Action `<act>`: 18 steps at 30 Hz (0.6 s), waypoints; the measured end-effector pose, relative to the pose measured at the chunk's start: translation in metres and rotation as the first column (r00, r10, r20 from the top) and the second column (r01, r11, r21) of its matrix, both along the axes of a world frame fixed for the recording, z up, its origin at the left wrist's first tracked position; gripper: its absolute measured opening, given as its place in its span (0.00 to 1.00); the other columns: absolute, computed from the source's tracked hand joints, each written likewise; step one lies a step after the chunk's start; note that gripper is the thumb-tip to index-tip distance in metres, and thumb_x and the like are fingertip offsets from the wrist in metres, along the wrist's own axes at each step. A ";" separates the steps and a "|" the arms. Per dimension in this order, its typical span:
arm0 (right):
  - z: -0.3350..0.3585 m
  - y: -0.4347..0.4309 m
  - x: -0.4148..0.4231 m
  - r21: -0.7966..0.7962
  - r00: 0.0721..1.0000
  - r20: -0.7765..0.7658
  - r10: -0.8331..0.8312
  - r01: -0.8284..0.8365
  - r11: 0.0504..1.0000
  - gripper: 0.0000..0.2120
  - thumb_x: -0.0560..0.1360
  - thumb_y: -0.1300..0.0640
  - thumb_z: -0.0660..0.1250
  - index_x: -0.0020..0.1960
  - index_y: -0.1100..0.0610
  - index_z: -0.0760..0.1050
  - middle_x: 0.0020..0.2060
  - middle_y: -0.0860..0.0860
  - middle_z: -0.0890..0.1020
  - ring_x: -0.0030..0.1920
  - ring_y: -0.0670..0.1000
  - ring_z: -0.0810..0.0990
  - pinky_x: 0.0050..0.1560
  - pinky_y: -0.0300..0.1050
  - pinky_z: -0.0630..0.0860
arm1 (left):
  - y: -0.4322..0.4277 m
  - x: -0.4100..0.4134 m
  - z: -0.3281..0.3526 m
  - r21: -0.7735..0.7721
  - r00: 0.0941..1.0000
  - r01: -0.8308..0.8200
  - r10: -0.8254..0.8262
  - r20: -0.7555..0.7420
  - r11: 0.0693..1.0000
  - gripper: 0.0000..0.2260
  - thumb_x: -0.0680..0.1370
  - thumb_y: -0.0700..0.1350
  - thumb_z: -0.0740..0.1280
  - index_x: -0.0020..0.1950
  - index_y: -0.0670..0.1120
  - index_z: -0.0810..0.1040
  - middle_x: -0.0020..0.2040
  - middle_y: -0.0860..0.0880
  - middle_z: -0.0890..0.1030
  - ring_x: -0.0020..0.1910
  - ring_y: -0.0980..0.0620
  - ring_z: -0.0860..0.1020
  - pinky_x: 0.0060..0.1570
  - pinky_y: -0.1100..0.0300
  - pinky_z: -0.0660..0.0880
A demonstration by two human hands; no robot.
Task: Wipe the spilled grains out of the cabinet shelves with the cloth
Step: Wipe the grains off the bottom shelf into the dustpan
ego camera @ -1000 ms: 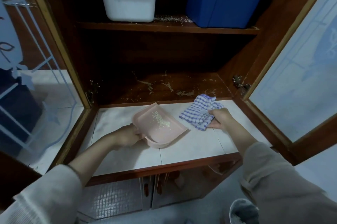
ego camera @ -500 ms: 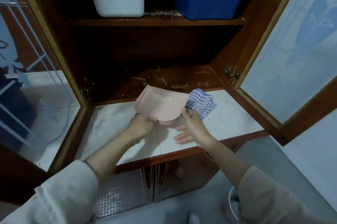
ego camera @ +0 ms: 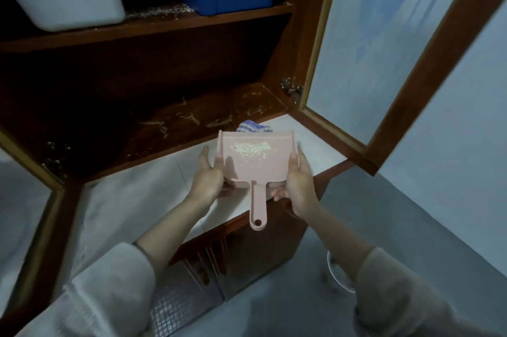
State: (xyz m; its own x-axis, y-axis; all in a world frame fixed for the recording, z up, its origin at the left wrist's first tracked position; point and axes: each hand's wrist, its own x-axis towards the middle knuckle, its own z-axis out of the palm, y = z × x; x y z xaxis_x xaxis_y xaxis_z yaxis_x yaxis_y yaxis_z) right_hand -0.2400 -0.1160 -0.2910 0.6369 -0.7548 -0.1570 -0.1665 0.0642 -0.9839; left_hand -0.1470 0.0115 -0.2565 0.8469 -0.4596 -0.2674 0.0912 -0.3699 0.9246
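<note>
Pale long sleeves [ego camera: 109,284], dark band [ego camera: 138,246] on L wrist.

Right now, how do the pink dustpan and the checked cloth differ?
The dustpan is plain pink, stiff plastic; the cloth is blue-and-white checked fabric, crumpled. The dustpan is held up by the left hand and right hand, one on each side; the cloth lies loose on the white ledge behind it, mostly hidden. The dustpan carries grains; none show on the cloth.
</note>
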 end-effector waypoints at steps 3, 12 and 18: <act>-0.007 -0.014 -0.035 -0.018 0.997 -0.006 -0.077 0.077 0.997 0.20 0.83 0.49 0.47 0.72 0.54 0.60 0.42 0.59 0.80 0.21 0.47 0.75 0.19 0.37 0.71 | -0.028 -0.020 -0.013 -0.032 0.994 0.109 -0.108 0.014 0.994 0.21 0.83 0.46 0.53 0.75 0.56 0.52 0.61 0.49 0.73 0.54 0.47 0.76 0.43 0.56 0.78; -0.048 -0.045 -0.145 0.101 0.915 -0.030 -0.402 0.403 0.910 0.15 0.82 0.49 0.50 0.62 0.55 0.68 0.21 0.48 0.74 0.17 0.46 0.70 0.17 0.37 0.66 | -0.090 -0.098 -0.062 -0.052 0.905 0.414 -0.417 -0.085 0.909 0.17 0.83 0.47 0.54 0.72 0.53 0.60 0.57 0.51 0.77 0.48 0.53 0.79 0.31 0.62 0.76; -0.075 -0.066 -0.197 0.117 0.823 -0.087 -0.562 0.569 0.814 0.14 0.83 0.49 0.50 0.56 0.56 0.70 0.28 0.50 0.74 0.21 0.44 0.72 0.20 0.37 0.68 | -0.136 -0.137 -0.089 0.002 0.831 0.549 -0.546 -0.107 0.836 0.19 0.83 0.46 0.54 0.73 0.55 0.58 0.62 0.50 0.74 0.55 0.49 0.77 0.36 0.59 0.80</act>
State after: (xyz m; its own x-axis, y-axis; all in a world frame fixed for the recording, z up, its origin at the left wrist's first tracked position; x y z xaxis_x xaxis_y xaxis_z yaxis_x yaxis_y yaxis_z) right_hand -0.4367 -0.1822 -0.3657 0.0937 -0.9497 -0.2987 -0.1056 0.2888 -0.9515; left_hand -0.2838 -0.1246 -0.3453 0.4282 -0.8301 -0.3572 -0.0456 -0.4146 0.9088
